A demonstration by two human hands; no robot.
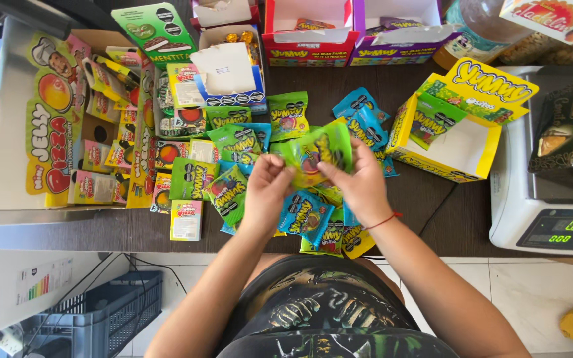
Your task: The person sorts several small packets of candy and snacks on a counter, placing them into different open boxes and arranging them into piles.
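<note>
Fingers (280,174) of the left hand (266,192) were pinched on the near-left edge of a green candy packet (319,151), and those of the right hand (361,189) were clamped on its right side, so both hands held the packet up just above the dark wooden bench (432,205). A thin red cord (384,221) circled the right wrist. Below and around the hands lay a loose heap of green and blue packets (303,215), some overlapping, spread across the middle of the bench. Just to the right of the held packet stood an open yellow display box (459,156), tipped toward the person, with one green packet (432,119) resting inside it. To the left sat a larger cardboard tray (48,132) of small pink and yellow sweets boxes. Red and purple cartons (353,40) stood along the far edge. A white weighing scale (538,205) sat at the right end of the bench, well apart from the hands.
</note>
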